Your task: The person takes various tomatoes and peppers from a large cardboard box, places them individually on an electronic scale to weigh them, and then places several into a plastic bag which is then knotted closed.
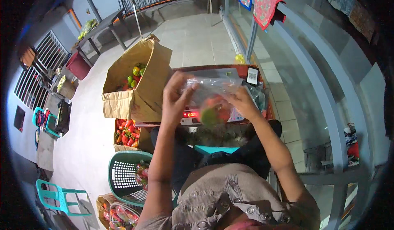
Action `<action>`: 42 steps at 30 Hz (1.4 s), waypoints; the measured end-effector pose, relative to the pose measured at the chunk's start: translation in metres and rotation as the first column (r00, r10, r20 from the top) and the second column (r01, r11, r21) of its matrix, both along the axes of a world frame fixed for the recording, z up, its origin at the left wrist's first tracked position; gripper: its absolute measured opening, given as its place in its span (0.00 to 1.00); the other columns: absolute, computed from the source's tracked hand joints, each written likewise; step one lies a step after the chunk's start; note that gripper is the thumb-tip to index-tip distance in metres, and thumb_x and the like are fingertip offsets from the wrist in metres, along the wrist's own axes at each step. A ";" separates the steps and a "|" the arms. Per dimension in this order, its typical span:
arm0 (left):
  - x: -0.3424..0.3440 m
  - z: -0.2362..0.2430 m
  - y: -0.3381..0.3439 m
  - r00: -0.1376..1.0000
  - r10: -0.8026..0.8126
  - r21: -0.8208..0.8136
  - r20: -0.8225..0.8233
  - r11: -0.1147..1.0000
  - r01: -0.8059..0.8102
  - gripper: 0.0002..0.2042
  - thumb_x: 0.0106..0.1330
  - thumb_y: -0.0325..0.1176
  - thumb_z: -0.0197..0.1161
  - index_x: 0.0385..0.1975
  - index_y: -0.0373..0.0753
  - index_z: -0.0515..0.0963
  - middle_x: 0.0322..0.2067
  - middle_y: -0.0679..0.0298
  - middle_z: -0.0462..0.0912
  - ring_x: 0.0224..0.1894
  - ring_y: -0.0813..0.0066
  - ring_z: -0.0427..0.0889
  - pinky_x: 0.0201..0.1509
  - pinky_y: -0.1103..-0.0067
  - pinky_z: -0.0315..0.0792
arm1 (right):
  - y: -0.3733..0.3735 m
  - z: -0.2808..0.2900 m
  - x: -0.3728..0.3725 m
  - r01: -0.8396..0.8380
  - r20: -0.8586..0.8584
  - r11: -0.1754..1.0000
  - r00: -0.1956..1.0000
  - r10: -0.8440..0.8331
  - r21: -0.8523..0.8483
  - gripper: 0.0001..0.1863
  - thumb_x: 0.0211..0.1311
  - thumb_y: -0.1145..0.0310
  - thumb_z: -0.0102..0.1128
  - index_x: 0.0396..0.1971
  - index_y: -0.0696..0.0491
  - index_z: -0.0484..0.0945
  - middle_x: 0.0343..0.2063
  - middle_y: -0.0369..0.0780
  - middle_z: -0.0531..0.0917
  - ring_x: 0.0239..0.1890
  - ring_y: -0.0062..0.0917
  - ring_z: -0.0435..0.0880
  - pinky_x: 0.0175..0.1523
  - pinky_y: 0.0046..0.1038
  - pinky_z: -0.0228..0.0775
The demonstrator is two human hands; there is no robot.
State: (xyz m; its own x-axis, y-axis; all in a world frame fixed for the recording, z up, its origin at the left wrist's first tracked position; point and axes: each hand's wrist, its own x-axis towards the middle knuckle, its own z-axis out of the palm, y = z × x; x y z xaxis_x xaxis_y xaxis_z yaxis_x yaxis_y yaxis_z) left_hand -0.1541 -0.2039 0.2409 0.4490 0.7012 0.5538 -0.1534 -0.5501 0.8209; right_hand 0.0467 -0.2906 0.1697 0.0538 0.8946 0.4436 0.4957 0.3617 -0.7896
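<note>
Between my two hands hangs a clear plastic bag (213,83), gripped near its top edge. My left hand (178,91) pinches its left side and my right hand (243,101) its right side. Red and green peppers (214,111), blurred by motion, sit in the bag's lower part. The bag hangs in front of a digital scale (189,120) with a lit red display and partly hides it. Close by my left hand stands a tall open cardboard box (150,82) with red and green peppers (134,79) inside.
A second box of red peppers (127,132) stands below the tall one. At my left are a green plastic basket (116,160) with a bagged bundle in it and packed bags of peppers (120,217). A turquoise stool (61,197) stands farther left; a metal railing (303,41) runs along the right.
</note>
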 end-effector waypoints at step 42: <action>0.014 -0.105 -0.016 0.852 -0.524 -0.339 -0.010 0.803 0.490 0.18 0.72 0.44 0.46 0.31 0.34 0.74 0.32 0.67 0.76 0.37 0.78 0.72 0.46 0.81 0.65 | 0.014 0.044 -0.024 -0.293 -0.451 0.925 0.878 0.161 -0.241 0.19 0.61 0.53 0.56 0.38 0.56 0.78 0.35 0.38 0.82 0.34 0.21 0.79 0.47 0.27 0.69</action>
State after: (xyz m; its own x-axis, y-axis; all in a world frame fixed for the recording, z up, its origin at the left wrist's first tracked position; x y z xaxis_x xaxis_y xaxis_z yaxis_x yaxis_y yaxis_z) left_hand -0.1399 -0.2202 0.1363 0.8287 0.4852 0.2790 -0.2481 -0.1283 0.9602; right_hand 0.0231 -0.2761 0.2140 -0.0468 0.9888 0.1416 0.0298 0.1431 -0.9893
